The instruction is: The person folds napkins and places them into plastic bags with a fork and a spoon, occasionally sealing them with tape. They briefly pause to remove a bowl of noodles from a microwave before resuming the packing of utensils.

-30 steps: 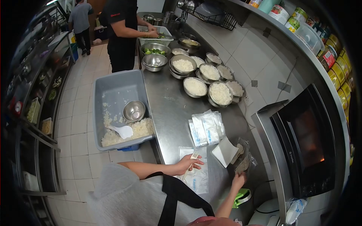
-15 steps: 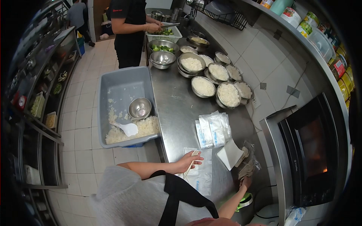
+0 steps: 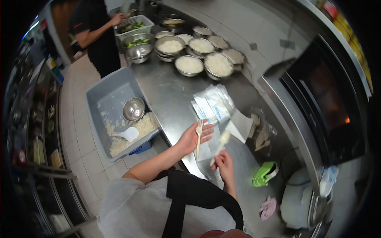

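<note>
A pale disposable fork lies upright along the palm of my left hand, its tines toward the fingertips and the fingers loosely spread. In my right hand is a pale disposable spoon, pinched by the handle and blurred by motion. Both hands are over the steel counter, close together. Beyond them lie white packets with blue print. A white folded sheet or open packet sits beside a clear bag of pale cutlery.
Steel bowls of rice crowd the counter's back. A grey tub at left holds rice, a steel bowl and a white paddle. Right are an oven, a green object and a pink cloth. A co-worker stands by the greens.
My right hand has come from the bag of cutlery to beside my left hand, now with a spoon. The left hand has turned palm up with the fork. The view has shifted.
</note>
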Demonstrator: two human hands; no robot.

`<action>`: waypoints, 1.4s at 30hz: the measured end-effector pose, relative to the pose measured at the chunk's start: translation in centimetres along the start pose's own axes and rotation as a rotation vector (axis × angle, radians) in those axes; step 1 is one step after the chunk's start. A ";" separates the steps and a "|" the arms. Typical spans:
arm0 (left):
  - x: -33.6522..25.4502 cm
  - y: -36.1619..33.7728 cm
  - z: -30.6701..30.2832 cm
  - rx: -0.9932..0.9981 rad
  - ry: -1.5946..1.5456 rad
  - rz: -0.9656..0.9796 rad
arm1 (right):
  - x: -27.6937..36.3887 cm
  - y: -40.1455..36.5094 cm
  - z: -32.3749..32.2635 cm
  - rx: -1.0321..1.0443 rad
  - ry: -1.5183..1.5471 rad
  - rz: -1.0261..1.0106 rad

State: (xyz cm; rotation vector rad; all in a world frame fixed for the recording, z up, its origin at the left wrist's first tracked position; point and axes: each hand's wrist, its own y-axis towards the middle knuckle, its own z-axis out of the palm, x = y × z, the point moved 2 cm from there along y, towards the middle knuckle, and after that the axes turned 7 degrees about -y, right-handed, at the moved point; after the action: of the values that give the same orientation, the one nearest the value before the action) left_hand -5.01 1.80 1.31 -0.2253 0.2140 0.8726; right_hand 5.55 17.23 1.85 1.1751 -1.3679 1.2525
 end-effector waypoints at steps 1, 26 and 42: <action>-0.2 -0.3 0.7 -0.013 0.040 0.038 | 0.8 0.2 1.1 0.028 0.003 0.001; -2.1 -4.4 1.1 -0.212 0.542 0.642 | -1.7 -0.6 9.3 0.305 0.254 0.065; 1.5 -4.4 -0.4 -0.250 0.072 0.333 | -2.4 -5.1 6.2 0.282 0.430 0.221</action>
State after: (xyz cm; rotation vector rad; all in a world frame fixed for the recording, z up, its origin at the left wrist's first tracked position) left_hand -0.75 0.03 0.98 -0.4638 0.2123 1.2239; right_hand 10.82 11.05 -0.33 0.8791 -1.0400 1.7835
